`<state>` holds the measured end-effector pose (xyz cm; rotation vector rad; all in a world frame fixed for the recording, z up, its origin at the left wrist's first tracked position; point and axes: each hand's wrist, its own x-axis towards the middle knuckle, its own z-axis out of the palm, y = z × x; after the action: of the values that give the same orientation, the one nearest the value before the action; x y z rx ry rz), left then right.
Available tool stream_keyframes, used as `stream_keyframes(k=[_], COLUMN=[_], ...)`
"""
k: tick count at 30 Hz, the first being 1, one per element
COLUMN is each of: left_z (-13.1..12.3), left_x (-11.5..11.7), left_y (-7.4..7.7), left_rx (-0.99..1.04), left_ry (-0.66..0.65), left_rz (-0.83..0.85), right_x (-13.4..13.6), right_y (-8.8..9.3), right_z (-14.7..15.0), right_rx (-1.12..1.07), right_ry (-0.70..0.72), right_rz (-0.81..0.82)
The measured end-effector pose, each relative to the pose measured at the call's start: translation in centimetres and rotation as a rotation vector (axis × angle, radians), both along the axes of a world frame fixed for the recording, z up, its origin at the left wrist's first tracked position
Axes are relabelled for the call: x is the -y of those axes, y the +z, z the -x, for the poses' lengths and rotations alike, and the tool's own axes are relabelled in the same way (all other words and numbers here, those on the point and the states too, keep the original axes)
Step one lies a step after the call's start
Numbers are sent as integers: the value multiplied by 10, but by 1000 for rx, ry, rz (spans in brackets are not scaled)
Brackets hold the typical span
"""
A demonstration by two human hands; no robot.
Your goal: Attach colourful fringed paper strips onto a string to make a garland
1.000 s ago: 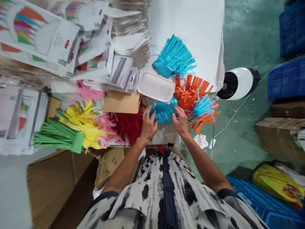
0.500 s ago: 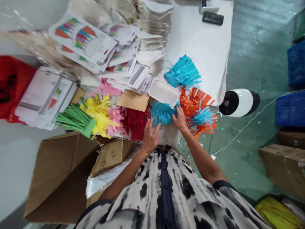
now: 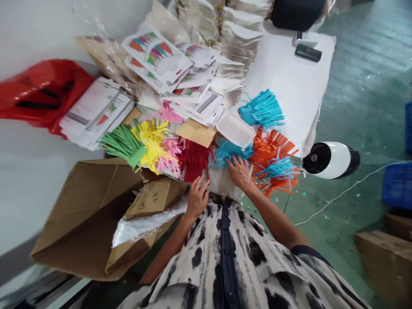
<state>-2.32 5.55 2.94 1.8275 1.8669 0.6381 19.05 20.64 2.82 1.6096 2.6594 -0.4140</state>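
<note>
Read from the right hand (image 3: 238,172), a blue fringe (image 3: 222,153) of thin, cut strips lies just beyond at 11 o'clock; that hand's fingers, slightly spread, rest on its near side. The left hand (image 3: 197,201), at 8 o'clock, has its fingers loosely apart and its grasp free, the tips close to the lower ends of a red fringe (image 3: 194,159); whether they touch cannot be told.

At 12 o'clock a shallow white tray (image 3: 236,129) with rounded corners overlaps the blue fringe's far edge, its inside plain white. At 8 o'clock an open cardboard box (image 3: 77,206) gapes upward, holding a smaller carton (image 3: 150,198) with handwriting on it and crinkled clear plastic (image 3: 141,227).

Crumpled orange strips (image 3: 268,146) spread at 2 o'clock, a pale blue tuft (image 3: 279,167) over them at 3. A second blue piece (image 3: 262,109) fans out at 1 o'clock. Toward 9 and 10 run curly pink strips (image 3: 169,154), tangled yellow ones (image 3: 152,146) and straighter green ones (image 3: 120,141). A smooth brown card (image 3: 196,132) lies at 10 o'clock on the counter (image 3: 222,182), glossy printed packs (image 3: 161,60) farther off at 11.
</note>
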Motion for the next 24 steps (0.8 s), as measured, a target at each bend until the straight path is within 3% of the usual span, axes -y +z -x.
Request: stream_keyframes(k=[6,9,12,16,18,21,24], left_z=[17,40,71,109,126,146,156], left_x=[10,-4,-39,-106,-143,-194,-230], left_y=[-4,1,12,24,23,15,9], left_rx=[8,25,31,0,-1,65,282], left_ry=[106,145,161,229,258,416,478], left_rz=[-26,-86,-151,-246,-253,-172,-48], right_x=[6,11,13,0,-12,-25,-20], right_y=[-5,6,26,45,47,41,34], right_z=[-7,1,25,69,85,90,84], right_rx=[44,39,27,41,82,140,145], right_ry=[-80,-118,-167,-244,-314,-395,-412], right_rz=[-71,-125,-170,-152,-120,-102,-166])
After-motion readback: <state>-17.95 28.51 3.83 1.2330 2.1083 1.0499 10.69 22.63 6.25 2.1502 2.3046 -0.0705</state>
